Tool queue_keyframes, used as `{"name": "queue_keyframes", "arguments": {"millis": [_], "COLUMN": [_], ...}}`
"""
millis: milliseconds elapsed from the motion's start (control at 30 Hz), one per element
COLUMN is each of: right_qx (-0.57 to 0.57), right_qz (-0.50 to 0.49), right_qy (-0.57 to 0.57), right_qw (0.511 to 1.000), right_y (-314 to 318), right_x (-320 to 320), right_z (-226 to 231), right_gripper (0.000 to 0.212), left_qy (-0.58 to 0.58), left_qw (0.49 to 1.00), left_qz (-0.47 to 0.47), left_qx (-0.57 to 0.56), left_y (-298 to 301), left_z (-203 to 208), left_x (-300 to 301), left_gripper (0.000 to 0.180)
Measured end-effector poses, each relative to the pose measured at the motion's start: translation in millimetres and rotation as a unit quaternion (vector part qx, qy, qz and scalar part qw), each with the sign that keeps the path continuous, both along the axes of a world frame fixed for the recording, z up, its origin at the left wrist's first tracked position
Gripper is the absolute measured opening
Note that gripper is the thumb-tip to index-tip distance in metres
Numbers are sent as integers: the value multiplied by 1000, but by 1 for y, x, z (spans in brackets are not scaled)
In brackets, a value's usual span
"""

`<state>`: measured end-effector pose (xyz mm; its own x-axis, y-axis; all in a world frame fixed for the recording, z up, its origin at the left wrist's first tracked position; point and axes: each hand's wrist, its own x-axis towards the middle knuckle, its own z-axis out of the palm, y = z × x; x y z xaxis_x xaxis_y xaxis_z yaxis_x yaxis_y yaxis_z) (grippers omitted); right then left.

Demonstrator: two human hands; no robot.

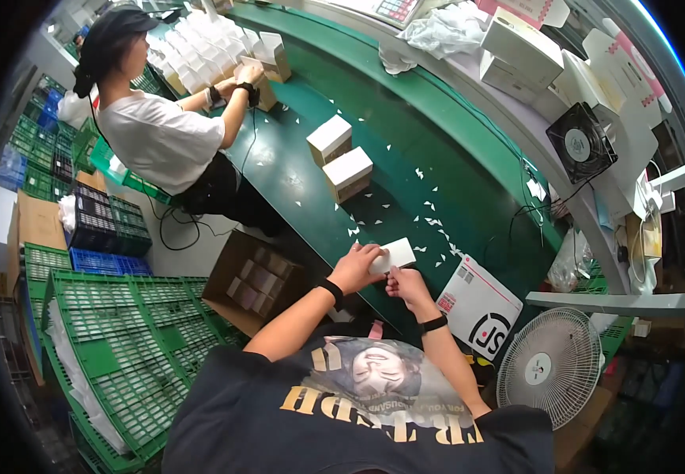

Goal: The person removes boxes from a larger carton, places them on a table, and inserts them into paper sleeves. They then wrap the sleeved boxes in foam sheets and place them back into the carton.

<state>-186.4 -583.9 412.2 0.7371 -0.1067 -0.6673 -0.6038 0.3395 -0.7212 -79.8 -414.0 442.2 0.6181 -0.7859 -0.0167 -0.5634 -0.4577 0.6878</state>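
Observation:
A small white box (399, 253) is held over the near edge of the green worktable, its pale top facing up. My left hand (355, 269) grips it from the left, thumb and fingers wrapped round its side. Close to the box's near lower corner, my right hand (411, 287) has its fingers pinched together. Whatever lies between those fingertips is too small to make out. Farther off on the table stand two white-topped boxes (348, 169) (330, 139). Small white paper scraps (435, 223) are scattered around them.
A flat white carton (478, 306) lies right of my right hand, beside a white fan (549, 367). At far left a co-worker (161, 134) handles boxes near many white ones (208, 49). Green crates (137, 340) and an open cardboard box (228, 268) stand left.

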Motion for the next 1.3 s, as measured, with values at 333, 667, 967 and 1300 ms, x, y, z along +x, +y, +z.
{"name": "queue_keyframes", "arguments": {"millis": [333, 667, 967, 1300], "right_qx": [187, -239, -149, -124], "right_qz": [-49, -11, 320, 395], "right_qy": [-108, -16, -38, 4], "right_qw": [975, 971, 935, 910], "right_y": [8, -43, 64, 341], "right_x": [-27, -40, 29, 155], "right_z": [-11, -32, 33, -157], "right_gripper": [24, 24, 80, 80], "left_qy": [-53, -156, 242, 250], "left_qw": [997, 981, 922, 657], "left_qz": [39, 117, 63, 700], "left_qx": [-28, -15, -296, -128], "left_y": [10, -30, 143, 385], "left_z": [-4, -15, -36, -270], "left_x": [-18, -28, 23, -39], "left_gripper": [46, 42, 47, 32]}}
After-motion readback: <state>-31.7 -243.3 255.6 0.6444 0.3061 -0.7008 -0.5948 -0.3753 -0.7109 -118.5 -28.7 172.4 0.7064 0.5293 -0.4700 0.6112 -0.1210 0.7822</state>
